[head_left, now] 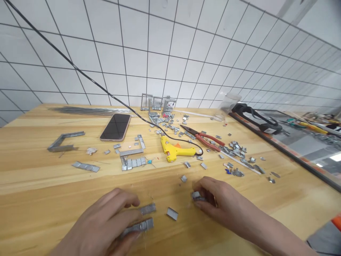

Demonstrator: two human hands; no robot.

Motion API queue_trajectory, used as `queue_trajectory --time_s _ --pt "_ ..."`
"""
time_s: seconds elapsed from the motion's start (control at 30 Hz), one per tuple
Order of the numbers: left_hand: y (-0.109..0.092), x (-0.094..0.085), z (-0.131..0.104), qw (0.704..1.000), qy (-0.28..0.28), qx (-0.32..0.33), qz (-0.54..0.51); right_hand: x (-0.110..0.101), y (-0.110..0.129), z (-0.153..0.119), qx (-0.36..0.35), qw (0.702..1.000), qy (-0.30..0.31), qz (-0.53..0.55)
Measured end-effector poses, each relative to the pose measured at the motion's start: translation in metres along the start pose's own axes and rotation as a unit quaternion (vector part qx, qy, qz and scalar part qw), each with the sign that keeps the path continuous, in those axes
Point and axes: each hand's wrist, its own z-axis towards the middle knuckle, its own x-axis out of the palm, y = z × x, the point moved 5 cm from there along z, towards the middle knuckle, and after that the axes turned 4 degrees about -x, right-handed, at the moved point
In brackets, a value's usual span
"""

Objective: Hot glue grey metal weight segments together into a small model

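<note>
My left hand (106, 220), at the lower left, pinches a grey metal strip (145, 225) made of small joined pieces; one end sticks out past its fingers. Just behind it, a second short metal strip (147, 208) reaches out from beside the fingers; whether they touch it, I cannot tell. My right hand (217, 197) is closed on a small bent metal piece (196, 195) between thumb and fingers. Between the hands a loose folded metal piece (172, 213) lies on the wooden table, and another small metal piece (183, 178) lies farther back.
Beyond the hands lie a yellow glue gun (177, 149) with its black cord, red-handled pliers (204, 138), a phone (115, 127) and angled metal assemblies (133, 158). Scattered metal bits (236, 149) cover the right. A black head strap (255, 117) rests on the dark-framed panel.
</note>
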Motion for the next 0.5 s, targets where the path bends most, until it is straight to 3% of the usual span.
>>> queue_trajectory --time_s 0.17,0.33,0.5 --pt "-0.001 -0.007 0.008 0.998 0.044 -0.035 -0.002 0.005 0.013 0.01 -0.028 0.998 0.002 0.05" --pt "0.002 -0.013 0.024 0.996 0.076 -0.032 0.013 0.001 0.052 0.033 -0.106 0.994 -0.013 0.034" --pt "0.019 -0.011 0.038 0.993 0.071 -0.09 0.007 0.012 0.088 0.07 -0.153 0.987 -0.013 0.04"
